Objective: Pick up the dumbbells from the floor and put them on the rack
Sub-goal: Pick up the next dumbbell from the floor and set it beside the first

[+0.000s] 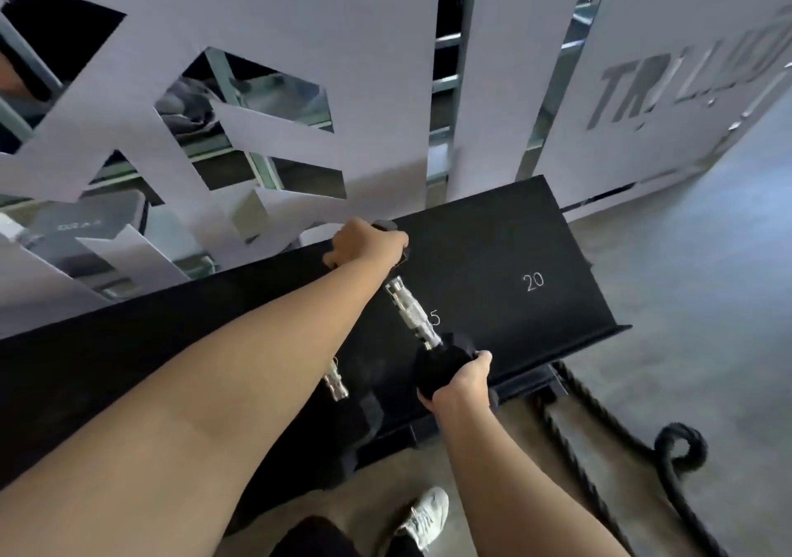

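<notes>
A black dumbbell with a knurled chrome handle [410, 314] lies on the black rack shelf [505, 252], over a white "5" mark. My left hand [366, 241] is closed over its far head at the back of the shelf. My right hand [460, 378] grips its near black head [437, 359] at the shelf's front lip. A second dumbbell's chrome handle [336, 378] shows just left of it on the same shelf, mostly hidden under my left forearm.
A white "20" [533, 282] marks the shelf's bare right part. Thick black battle rope [677, 449] lies coiled on the grey floor to the right of the rack. My white shoe [424, 518] stands below the rack's front. White cut-out wall panels rise behind.
</notes>
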### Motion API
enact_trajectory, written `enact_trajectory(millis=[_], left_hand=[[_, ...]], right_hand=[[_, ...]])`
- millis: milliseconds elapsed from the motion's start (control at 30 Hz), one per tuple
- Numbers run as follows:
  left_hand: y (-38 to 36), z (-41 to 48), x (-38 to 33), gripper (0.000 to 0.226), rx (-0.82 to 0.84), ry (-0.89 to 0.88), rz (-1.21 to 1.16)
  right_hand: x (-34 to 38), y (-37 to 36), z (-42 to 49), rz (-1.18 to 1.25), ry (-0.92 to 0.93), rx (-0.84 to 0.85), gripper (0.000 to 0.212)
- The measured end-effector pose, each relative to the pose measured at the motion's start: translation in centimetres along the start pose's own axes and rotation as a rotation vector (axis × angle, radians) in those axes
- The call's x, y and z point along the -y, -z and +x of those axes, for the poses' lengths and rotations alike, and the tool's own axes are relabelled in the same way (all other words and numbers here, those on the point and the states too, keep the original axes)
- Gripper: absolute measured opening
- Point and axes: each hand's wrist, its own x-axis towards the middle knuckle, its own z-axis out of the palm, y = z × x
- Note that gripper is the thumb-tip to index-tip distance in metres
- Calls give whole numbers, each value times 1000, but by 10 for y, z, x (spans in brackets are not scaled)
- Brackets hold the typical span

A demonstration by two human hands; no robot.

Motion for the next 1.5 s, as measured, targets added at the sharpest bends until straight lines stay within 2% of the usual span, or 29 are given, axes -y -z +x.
enact_trajectory(millis=[100,267,600,767,867,933,1033,1133,1267,1367,1500], left_hand=[[-21,41,-1,61,35,59,25],[-68,101,-1,66,103,118,98],[-129,157,4,71,225,186,213],[-132,162,12,64,215,172,214],[-131,161,20,71,246,136,232],[-132,158,21,71,253,118,249],[-131,151,18,63,270,71,258],[-124,141,14,48,278,13,231],[-108,126,14,12,286,-45,213],[-95,111,18,21,302,-89,209],[-68,86,16,10,295,-163,175]], right_hand=[[5,-30,35,-81,-9,-43,68],[19,-67,75,-66,-54,-116,63],[39,-97,105,-28,-83,-243,57],[44,-103,99,-91,22,-318,53],[41,-100,98,-270,111,-354,50],[38,-95,102,-416,257,-395,42],[43,-88,106,-570,436,-357,33],[55,-87,104,-540,480,-298,29],[65,-94,92,-475,520,-214,32],[73,-101,74,-448,542,-134,37],[81,-108,45,-404,571,-23,37]])
